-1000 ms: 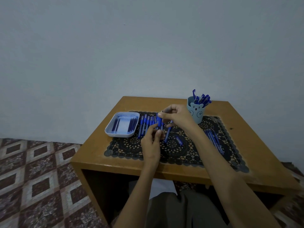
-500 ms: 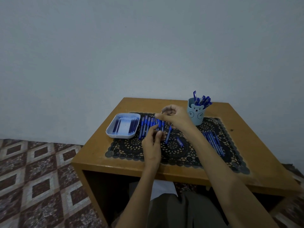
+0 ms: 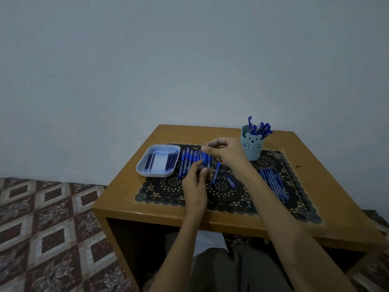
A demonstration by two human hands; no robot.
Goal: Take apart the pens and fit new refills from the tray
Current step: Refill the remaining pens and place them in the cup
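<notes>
Two hands share one pen [image 3: 205, 159] over the mat [image 3: 168, 191] on the surface, just in front of the row of pens [image 3: 189, 160] beside the tray [image 3: 145, 173]. Your left hand [image 3: 196, 183] pinches its near end and your right hand [image 3: 224, 152] pinches the far end. Its long axis runs away from you, tilted up, with the blue part toward the right hand. Expect it to be light, stiff and smooth. Grip the barrel firmly and pull straight along it, never sideways.

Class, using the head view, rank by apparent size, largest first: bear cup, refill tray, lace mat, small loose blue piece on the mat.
1. lace mat
2. refill tray
3. bear cup
4. small loose blue piece
</notes>
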